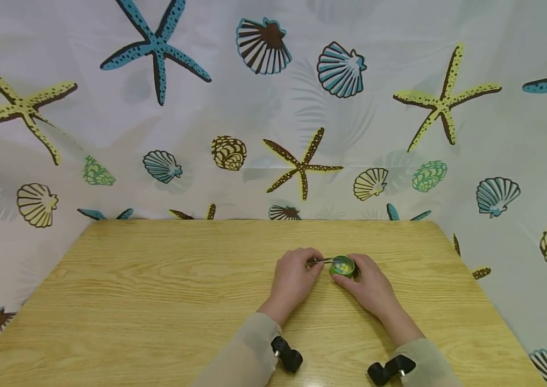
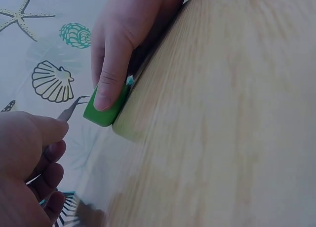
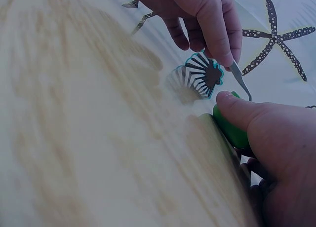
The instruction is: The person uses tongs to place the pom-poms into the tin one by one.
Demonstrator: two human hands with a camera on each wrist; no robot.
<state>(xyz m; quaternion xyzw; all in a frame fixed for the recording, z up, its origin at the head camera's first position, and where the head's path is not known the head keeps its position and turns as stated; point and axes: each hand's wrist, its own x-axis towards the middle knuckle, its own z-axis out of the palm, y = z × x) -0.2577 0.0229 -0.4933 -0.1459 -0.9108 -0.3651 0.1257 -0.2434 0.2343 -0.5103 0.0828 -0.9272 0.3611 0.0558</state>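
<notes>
My left hand [image 1: 295, 279] pinches a pair of metal tweezers [image 2: 73, 108] with bent, pointed tips. Those tips reach over the rim of a small round green container [image 2: 100, 116]. Inside the container, in the head view, lie small yellow and pale blue pieces [image 1: 343, 267]. My right hand [image 1: 374, 287] grips the container from the right, its thumb [image 3: 237, 108] on the near side. The other fingers of that hand are mostly hidden behind it. In the left wrist view a small light blue piece [image 2: 130, 80] shows by the container, close to the right thumb.
A wood-grain table [image 1: 157, 285] spreads under both hands. Behind it and at the sides hangs a white cloth [image 1: 234, 107] printed with starfish and shells. A black wrist camera [image 1: 286, 356] sits on the left sleeve, another [image 1: 391, 370] on the right sleeve.
</notes>
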